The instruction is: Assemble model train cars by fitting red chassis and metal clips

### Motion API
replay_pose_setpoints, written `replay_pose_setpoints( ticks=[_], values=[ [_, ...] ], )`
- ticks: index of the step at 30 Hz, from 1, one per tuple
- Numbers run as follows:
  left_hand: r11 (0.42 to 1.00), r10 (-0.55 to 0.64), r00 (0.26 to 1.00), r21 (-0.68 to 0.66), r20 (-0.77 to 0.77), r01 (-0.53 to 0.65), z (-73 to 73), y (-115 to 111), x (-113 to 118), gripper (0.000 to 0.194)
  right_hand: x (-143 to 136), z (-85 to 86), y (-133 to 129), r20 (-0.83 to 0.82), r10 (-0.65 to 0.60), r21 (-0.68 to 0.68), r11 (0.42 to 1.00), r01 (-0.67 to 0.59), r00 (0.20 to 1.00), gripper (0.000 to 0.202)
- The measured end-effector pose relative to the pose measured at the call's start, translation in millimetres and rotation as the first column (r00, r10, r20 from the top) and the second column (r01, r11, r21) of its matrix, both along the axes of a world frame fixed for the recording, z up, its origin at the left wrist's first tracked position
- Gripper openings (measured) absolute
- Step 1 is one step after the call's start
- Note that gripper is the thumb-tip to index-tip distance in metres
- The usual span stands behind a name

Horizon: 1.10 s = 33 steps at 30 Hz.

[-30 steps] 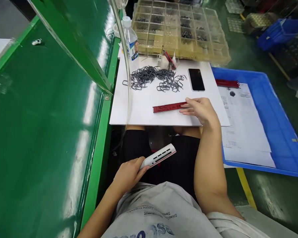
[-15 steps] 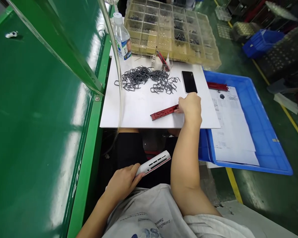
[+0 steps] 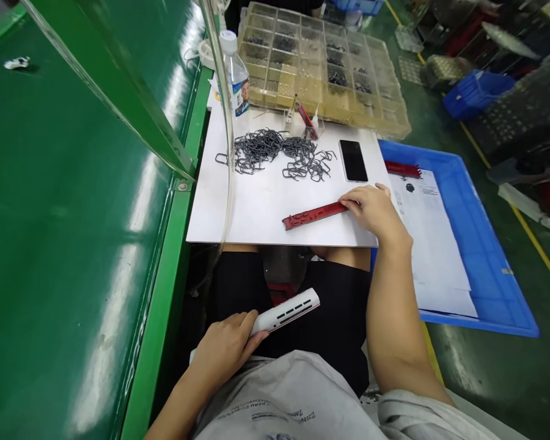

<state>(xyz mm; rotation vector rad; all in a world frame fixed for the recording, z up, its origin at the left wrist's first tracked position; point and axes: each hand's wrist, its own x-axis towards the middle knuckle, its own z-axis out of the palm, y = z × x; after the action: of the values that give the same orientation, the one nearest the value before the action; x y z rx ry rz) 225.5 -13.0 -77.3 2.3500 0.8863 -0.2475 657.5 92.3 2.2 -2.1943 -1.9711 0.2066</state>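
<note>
Over my lap, my left hand (image 3: 231, 342) is closed round a white, rounded long casing with dark slots (image 3: 288, 310), a handheld fan-like device whose exact kind I cannot tell. On the white board, my right hand (image 3: 371, 208) pinches the right end of a long red plastic part (image 3: 314, 216). The red part's left end rests near the board's front edge. Behind it lies a pile of dark bent clips (image 3: 261, 146), spreading to the right. A phone with a black screen (image 3: 353, 161) lies just beyond my right hand.
A water bottle (image 3: 236, 79) stands at the back left of the white board (image 3: 252, 214), beside a hanging clear tube (image 3: 230, 146). A compartment tray (image 3: 321, 98) with small dark parts sits behind. At right, a blue bin (image 3: 499, 281) holds papers (image 3: 440, 238) and another red part (image 3: 402, 169).
My right hand has shifted right along the red part, its forearm swinging outward, and now grips the end with its fingertips. The left hand keeps its hold on the white casing.
</note>
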Motion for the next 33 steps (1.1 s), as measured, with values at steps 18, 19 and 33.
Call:
replay_pose_setpoints(
  ticks=[18, 19, 33],
  values=[
    [0.508, -0.502, 0.849, 0.851, 0.165, 0.135, 73.2, 76.8, 133.8, 0.033, 67.0, -48.6, -77.5, -0.6, 0.126, 0.264, 0.963, 0.047, 0.79, 0.059],
    [0.5, -0.52, 0.838, 0.854, 0.165, 0.142, 74.8, 82.9, 144.5, 0.035, 72.3, -53.3, -84.4, -0.665, 0.142, 0.303, 0.949, 0.091, 0.733, 0.058],
    [0.559, -0.409, 0.912, 0.797, 0.026, 0.227, 91.6, 213.5, 209.5, 0.054, 87.8, -58.0, -70.8, -0.552, 0.074, 0.305, 0.945, 0.118, 0.83, 0.069]
  ],
)
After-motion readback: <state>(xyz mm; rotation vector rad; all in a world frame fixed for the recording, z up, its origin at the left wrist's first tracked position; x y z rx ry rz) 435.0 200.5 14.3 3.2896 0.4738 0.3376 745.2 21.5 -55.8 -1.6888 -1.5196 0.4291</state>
